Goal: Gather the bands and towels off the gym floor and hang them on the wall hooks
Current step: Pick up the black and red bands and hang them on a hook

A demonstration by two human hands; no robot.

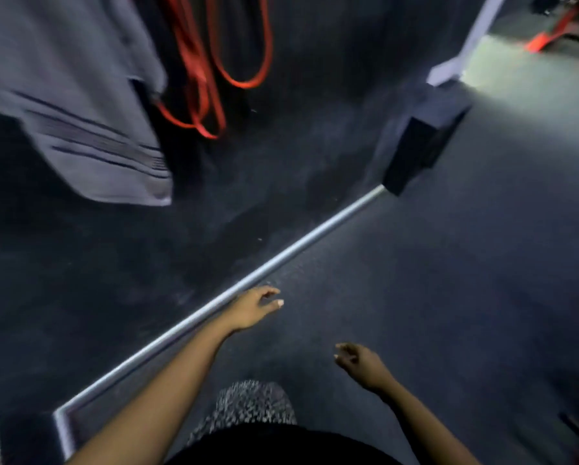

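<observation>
**Both hands free, things up on the wall**

Head view: the left hand (pixel 253 310) and right hand (pixel 360 362) are open and hold nothing. At eleven o'clock a grey towel (pixel 80 105) hangs beside red bands (pixel 211 68). No more lie on the dark floor (pixel 449 280) here, so look around slowly before walking. No writing can be read.

Nothing to read here: no words, labels, brand marks or numbers show anywhere in this blurred view. The grey towel (pixel 80 105) hanging at the far left carries only plain dark stripes, no lettering. The red bands (pixel 211 62) beside it are unmarked, and the dark floor (pixel 449 280) bears no signs.
</observation>
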